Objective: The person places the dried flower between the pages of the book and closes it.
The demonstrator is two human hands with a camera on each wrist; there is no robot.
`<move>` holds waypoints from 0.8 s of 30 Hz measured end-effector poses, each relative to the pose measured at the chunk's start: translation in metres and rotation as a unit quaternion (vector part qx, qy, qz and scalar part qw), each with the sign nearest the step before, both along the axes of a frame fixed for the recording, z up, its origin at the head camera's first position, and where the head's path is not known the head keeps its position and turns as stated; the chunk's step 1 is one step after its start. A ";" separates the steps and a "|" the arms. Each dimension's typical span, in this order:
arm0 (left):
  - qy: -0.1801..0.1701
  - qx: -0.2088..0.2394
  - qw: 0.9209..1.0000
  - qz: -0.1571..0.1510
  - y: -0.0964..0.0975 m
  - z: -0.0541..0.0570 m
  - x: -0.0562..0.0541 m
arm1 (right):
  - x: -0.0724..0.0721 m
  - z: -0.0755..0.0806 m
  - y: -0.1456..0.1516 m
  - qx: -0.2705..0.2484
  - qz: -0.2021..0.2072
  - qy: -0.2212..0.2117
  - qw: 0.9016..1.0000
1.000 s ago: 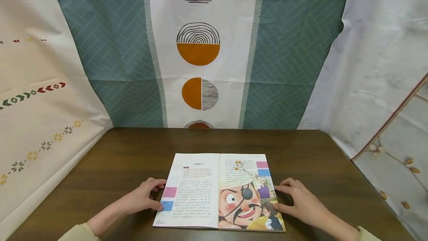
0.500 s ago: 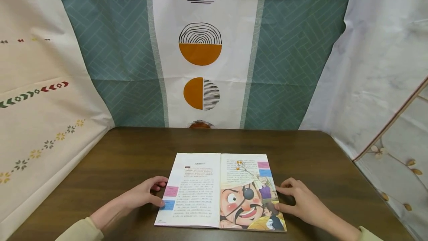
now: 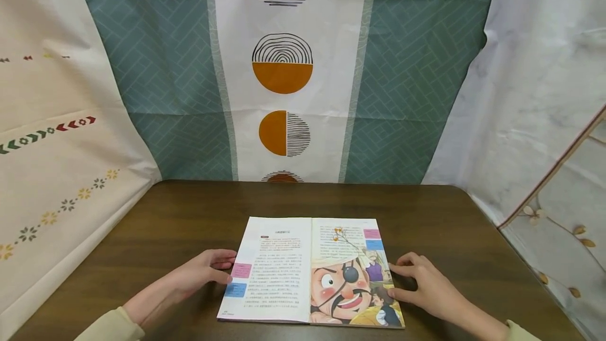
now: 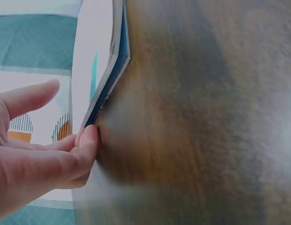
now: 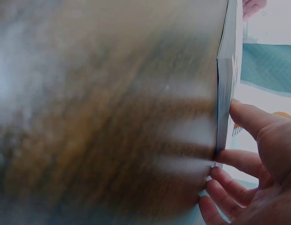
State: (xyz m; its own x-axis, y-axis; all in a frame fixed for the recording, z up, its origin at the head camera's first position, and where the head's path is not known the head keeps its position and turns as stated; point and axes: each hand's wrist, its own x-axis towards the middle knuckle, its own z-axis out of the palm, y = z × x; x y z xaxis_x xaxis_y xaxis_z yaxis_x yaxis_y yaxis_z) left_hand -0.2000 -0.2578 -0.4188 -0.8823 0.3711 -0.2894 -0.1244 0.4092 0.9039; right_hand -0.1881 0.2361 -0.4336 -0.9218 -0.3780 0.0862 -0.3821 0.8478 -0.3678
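Note:
An open book lies flat on the brown table, text on its left page and a cartoon of a moustached figure with an eyepatch on its right page. At its left edge is my left hand. In the left wrist view that thumb is raised apart from the page, while the curled fingertips meet the book's edge at the tabletop. My right hand holds the right edge, its thumb against the page side and its index finger low at the cover; the other fingers rest on the table.
The dark wooden table reaches back to a hanging green and white curtain with orange circles. Pale patterned cloths hang at the left and right.
My left thumb has shifted up and off the blue box on the left page. The right hand keeps its place at the book, which lies as before; the view sways slightly.

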 end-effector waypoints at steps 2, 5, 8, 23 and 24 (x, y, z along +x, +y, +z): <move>-0.008 0.009 1.000 0.001 0.000 -0.001 -0.001 | 0.000 -0.001 0.000 -0.005 0.002 -0.003 1.000; -0.020 0.020 1.000 0.000 0.001 -0.001 -0.002 | -0.001 -0.003 0.000 -0.009 0.008 -0.006 1.000; -0.029 0.012 0.999 0.009 0.003 0.001 -0.004 | -0.001 -0.004 0.000 -0.011 0.010 -0.003 1.000; -0.051 0.035 0.997 0.052 0.005 0.003 -0.008 | 0.000 -0.003 0.000 -0.016 -0.001 0.008 1.000; -0.051 0.038 0.997 0.051 0.004 0.003 -0.009 | 0.000 -0.003 0.000 -0.016 -0.001 0.009 1.000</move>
State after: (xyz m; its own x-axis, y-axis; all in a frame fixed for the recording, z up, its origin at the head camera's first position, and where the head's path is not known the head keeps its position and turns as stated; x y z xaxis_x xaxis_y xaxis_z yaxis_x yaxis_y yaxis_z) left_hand -0.2085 -0.2533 -0.4162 -0.8845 0.3046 -0.3535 -0.2540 0.3212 0.9123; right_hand -0.1879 0.2366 -0.4362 -0.9209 -0.3726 0.1142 -0.3866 0.8368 -0.3876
